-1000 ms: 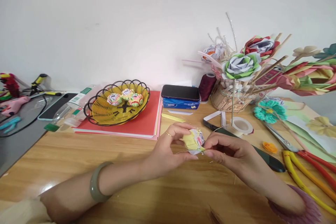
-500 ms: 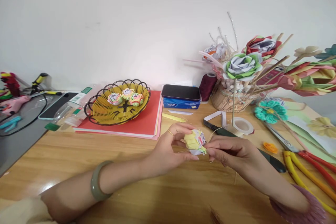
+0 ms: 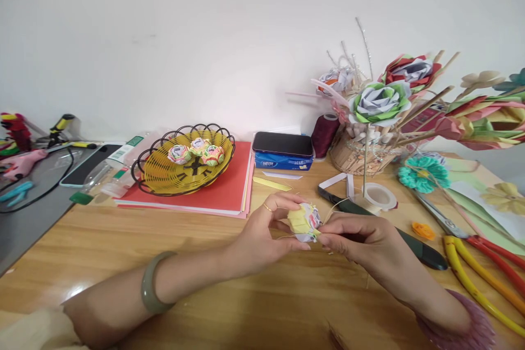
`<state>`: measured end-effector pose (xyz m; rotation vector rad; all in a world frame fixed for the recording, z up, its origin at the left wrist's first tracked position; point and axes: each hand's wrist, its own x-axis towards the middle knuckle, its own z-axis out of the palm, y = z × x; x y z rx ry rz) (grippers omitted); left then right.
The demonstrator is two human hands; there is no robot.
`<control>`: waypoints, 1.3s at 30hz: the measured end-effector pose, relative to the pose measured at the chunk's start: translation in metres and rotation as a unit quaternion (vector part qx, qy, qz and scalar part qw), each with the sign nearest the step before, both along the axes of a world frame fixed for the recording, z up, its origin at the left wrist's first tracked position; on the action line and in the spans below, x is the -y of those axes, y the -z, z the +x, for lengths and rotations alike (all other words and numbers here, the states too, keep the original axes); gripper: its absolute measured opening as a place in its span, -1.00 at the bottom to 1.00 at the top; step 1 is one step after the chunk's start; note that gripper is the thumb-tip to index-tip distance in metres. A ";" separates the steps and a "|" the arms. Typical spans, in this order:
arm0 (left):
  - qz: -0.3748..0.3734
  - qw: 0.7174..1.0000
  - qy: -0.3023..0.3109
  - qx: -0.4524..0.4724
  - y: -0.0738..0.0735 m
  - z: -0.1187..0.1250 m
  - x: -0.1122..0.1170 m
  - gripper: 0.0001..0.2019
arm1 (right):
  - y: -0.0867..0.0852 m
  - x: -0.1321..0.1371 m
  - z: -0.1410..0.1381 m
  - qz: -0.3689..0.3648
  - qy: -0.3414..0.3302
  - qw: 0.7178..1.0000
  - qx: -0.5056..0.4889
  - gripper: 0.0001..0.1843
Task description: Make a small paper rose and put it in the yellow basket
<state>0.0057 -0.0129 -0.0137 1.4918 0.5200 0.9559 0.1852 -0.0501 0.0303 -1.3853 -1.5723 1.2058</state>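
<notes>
A small paper flower [image 3: 302, 222], pale yellow with white and coloured printed parts, is between my two hands above the table. My left hand [image 3: 275, 224] is closed around its left side, thumb below and fingers above. At its right edge, my right hand [image 3: 353, 236] pinches a petal between thumb and fingertips. Thin pale thread [image 3: 333, 206] loops out by the right fingers. Three similar paper flowers [image 3: 199, 146] sit in the yellow woven basket [image 3: 164, 178] at the back left.
Behind my right hand lie dark-handled scissors [image 3: 422, 249] and a tape roll [image 3: 379, 197]. Large shears [image 3: 455, 257] with red and yellow handles are at the right. A phone [image 3: 283, 144] rests on a blue pack [image 3: 283, 162]. Paper blooms [image 3: 379, 101] fill a pot [image 3: 353, 154].
My right fingertips have shifted slightly left and closer in against the flower's edge, and the right forearm has moved a little left. My left hand keeps its hold almost unmoved.
</notes>
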 end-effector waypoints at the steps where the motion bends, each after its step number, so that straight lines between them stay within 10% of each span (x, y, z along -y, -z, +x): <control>1: -0.003 1.000 0.003 -0.002 0.000 0.000 0.000 -0.56 | 0.000 0.000 0.000 -0.007 0.001 1.000 -0.005 -0.77; 14: -0.110 0.993 0.031 0.034 -0.002 0.001 -0.005 -0.51 | -0.002 0.002 0.006 -0.090 -0.036 0.995 -0.039 -0.68; 27: -0.020 0.999 0.023 -0.018 -0.002 -0.001 -0.001 -0.55 | 0.005 0.001 0.001 -0.060 -0.001 0.998 -0.013 -0.76; 39: -0.093 0.995 0.024 0.015 -0.007 0.000 -0.003 -0.52 | 0.005 0.003 0.004 -0.106 -0.008 0.992 -0.067 -0.65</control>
